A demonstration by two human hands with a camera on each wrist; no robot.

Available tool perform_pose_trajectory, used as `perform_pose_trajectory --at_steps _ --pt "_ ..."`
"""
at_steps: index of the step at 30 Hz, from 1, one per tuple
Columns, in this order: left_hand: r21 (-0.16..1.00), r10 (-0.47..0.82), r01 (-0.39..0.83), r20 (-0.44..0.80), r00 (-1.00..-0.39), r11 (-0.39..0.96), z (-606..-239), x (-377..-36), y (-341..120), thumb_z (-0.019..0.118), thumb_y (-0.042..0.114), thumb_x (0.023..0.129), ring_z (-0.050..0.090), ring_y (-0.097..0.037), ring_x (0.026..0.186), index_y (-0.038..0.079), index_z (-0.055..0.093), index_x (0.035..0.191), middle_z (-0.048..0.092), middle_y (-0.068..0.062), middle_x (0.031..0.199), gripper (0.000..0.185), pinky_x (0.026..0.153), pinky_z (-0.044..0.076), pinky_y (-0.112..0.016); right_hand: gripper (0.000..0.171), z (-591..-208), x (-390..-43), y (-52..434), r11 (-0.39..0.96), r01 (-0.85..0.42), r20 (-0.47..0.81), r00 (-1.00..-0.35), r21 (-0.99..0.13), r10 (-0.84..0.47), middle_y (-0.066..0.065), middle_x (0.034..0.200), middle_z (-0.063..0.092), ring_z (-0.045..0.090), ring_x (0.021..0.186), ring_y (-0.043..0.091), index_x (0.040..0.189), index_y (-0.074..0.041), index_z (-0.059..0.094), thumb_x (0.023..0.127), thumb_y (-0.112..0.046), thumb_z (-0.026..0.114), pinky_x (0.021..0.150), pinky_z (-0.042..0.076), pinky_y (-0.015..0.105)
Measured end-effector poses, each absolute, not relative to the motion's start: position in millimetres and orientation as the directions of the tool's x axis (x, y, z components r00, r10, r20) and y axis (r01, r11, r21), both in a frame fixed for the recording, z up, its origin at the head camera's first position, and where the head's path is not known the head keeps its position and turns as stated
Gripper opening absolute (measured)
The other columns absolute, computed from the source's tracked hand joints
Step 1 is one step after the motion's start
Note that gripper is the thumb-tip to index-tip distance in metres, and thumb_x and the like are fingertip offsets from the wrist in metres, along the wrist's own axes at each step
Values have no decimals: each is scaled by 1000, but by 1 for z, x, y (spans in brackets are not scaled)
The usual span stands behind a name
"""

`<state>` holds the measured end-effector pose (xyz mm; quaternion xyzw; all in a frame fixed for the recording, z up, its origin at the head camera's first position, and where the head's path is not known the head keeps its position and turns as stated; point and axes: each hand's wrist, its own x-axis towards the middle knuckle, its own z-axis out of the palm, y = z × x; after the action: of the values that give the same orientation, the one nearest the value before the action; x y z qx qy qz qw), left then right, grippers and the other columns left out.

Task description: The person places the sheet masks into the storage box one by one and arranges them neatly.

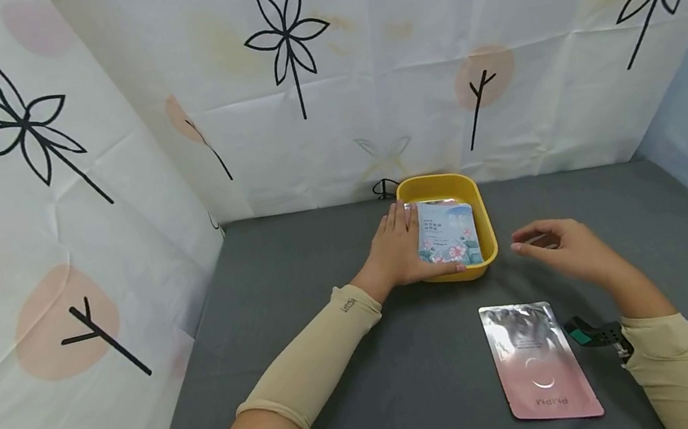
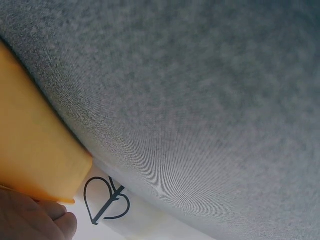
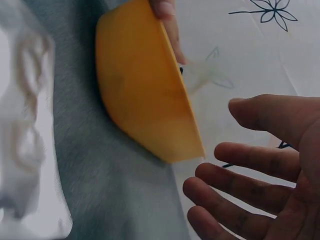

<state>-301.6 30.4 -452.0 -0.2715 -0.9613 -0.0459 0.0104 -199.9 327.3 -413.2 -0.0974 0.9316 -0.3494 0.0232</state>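
Observation:
A yellow tray [image 1: 484, 221] stands on the grey table near the back wall, with a light blue flowered packet [image 1: 448, 233] lying in it. My left hand [image 1: 398, 245] lies flat against the tray's left side, thumb along its near rim and touching the packet's corner. The right hand [image 1: 564, 247] hovers just right of the tray, fingers relaxed and holding nothing. In the right wrist view the tray [image 3: 145, 100] is close to my spread fingers [image 3: 240, 185]. A pink and silver packet [image 1: 538, 360] lies flat nearer me.
Patterned fabric walls [image 1: 291, 64] enclose the grey table [image 1: 347, 396] on three sides. A black and teal wrist mount [image 1: 595, 333] sits on my right forearm. The left wrist view shows grey cloth [image 2: 200, 100] and the tray's edge [image 2: 35, 150].

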Motion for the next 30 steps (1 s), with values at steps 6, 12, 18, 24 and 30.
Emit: perform_pose_trajectory --at_steps 6,12,18,24,30 --pt "76 520 522 44 -853 850 -449 -302 29 50 97 80 8 -34 167 5 6 171 5 -21 179 137 135 17 -47 54 -421 -183 337 789 -162 -41 -972 -593 -231 30 138 64 67 118 48 140 0 64 103 -38 71 82 62 54" --pt "93 522 524 42 -852 847 -449 -300 28 50 97 80 9 -34 167 5 6 171 5 -21 179 137 135 17 -47 54 -433 -162 342 822 -202 -33 -966 -533 -258 28 136 65 69 114 47 135 1 66 97 -35 78 84 61 59" --pt "95 521 523 42 -852 847 -451 -300 29 50 98 79 8 -34 167 5 6 171 5 -22 179 138 135 18 -47 61 -442 -147 344 844 -244 -20 -957 -478 -289 26 132 68 68 111 43 133 3 68 89 -35 87 84 60 57" --pt "107 525 527 54 -850 843 -452 -301 30 51 98 78 8 -34 167 6 6 171 4 -21 179 138 135 18 -47 80 -449 -139 337 841 -275 -13 -948 -465 -317 25 134 66 63 122 48 139 3 64 82 -46 91 96 53 68" --pt "107 528 531 57 -847 840 -453 -302 30 51 98 78 9 -34 167 6 7 171 5 -21 179 138 135 18 -48 85 -453 -137 331 853 -298 -1 -944 -429 -330 21 129 67 63 118 46 137 -1 67 73 -50 95 93 54 69"
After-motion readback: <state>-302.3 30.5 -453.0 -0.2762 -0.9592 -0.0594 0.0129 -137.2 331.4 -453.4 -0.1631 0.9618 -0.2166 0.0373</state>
